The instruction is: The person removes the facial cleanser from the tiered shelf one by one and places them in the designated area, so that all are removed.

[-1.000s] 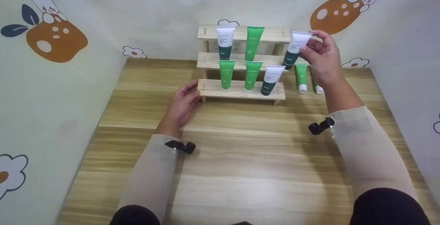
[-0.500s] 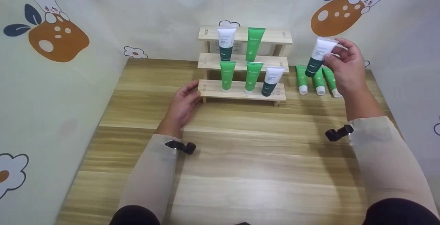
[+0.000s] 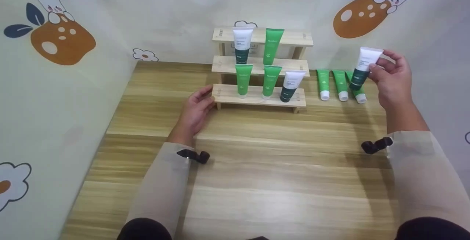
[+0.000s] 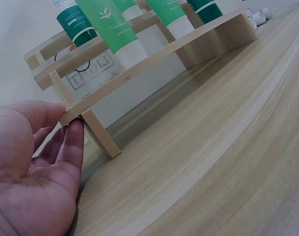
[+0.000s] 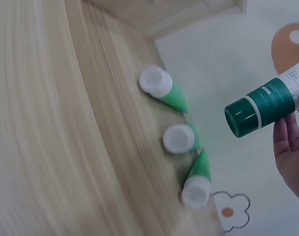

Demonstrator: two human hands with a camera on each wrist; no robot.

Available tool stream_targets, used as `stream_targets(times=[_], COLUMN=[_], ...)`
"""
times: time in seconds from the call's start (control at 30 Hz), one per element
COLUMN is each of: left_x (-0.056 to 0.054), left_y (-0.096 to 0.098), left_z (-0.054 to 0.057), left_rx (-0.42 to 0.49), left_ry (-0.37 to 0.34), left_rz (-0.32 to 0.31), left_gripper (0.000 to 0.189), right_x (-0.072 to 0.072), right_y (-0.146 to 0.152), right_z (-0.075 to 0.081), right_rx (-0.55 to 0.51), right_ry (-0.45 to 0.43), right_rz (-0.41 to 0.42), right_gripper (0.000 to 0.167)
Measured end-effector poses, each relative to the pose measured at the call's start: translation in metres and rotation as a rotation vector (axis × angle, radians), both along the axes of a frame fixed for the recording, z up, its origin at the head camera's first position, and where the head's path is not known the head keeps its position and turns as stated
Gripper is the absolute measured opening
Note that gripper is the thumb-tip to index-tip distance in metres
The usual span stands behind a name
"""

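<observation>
My right hand (image 3: pixel 394 78) pinches a white and dark green squeeze tube (image 3: pixel 364 67) by its upper part. The tube hangs in the air, cap end down, above the table's right side; its cap (image 5: pixel 235 118) shows in the right wrist view. My left hand (image 3: pixel 196 111) pinches the left end of the bottom tier of a three-tier wooden display stand (image 3: pixel 227 90), thumb on top and fingers beneath (image 4: pixel 73 140). Two green tubes (image 3: pixel 243 80) and a white and dark green tube (image 3: pixel 292 86) stand on the bottom tier. Another white tube (image 3: pixel 242 45) and a green tube (image 3: pixel 272 47) stand on the middle tier.
Three green tubes with white caps lie on the table right of the stand: a left one (image 3: pixel 323 84), a middle one (image 3: pixel 340 85) and a right one (image 3: pixel 360 95) partly behind the held tube. Patterned cloth walls (image 3: pixel 176 23) border the wooden table (image 3: pixel 257 152).
My right hand has carried the white and dark green tube away from the stand's middle tier, to the right and lower, over the lying green tubes. My left hand stays on the stand.
</observation>
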State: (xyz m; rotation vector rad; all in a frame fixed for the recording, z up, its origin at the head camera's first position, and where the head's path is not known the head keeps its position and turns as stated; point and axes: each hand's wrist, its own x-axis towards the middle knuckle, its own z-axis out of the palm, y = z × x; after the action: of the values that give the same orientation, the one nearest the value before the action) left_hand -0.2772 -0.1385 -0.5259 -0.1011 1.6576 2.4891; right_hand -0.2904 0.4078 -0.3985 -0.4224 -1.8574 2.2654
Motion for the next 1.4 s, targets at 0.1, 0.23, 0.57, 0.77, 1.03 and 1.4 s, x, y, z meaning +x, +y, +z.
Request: stream_targets(times=[0.1, 0.23, 0.57, 0.77, 1.03, 1.4], left_x=[-0.001, -0.002, -0.004, -0.004, -0.003, -0.003], left_y=[-0.001, -0.001, 0.000, 0.000, 0.000, 0.000], left_z=[0.001, 0.002, 0.004, 0.005, 0.005, 0.003], left_rx=[-0.005, -0.011, -0.007, -0.001, -0.002, -0.002], left_ry=[0.000, 0.003, 0.011, 0.000, 0.012, 0.005], left_rz=[0.003, 0.003, -0.004, 0.007, 0.006, 0.001], left_gripper=[0.052, 0.052, 0.051, 0.051, 0.051, 0.050], right_x=[-0.001, -0.003, -0.007, -0.014, -0.021, -0.033], right_y=[0.009, 0.021, 0.051, 0.057, 0.057, 0.057], right_z=[-0.003, -0.007, -0.027, -0.042, -0.048, -0.054], right_rx=[-0.057, -0.124, -0.095, -0.045, -0.010, 0.070], right_ry=[-0.039, -0.071, -0.168, -0.246, -0.270, -0.368], right_rz=[-0.032, -0.066, -0.156, -0.177, -0.161, -0.132], right_gripper=[0.070, 0.067, 0.062, 0.061, 0.070, 0.075])
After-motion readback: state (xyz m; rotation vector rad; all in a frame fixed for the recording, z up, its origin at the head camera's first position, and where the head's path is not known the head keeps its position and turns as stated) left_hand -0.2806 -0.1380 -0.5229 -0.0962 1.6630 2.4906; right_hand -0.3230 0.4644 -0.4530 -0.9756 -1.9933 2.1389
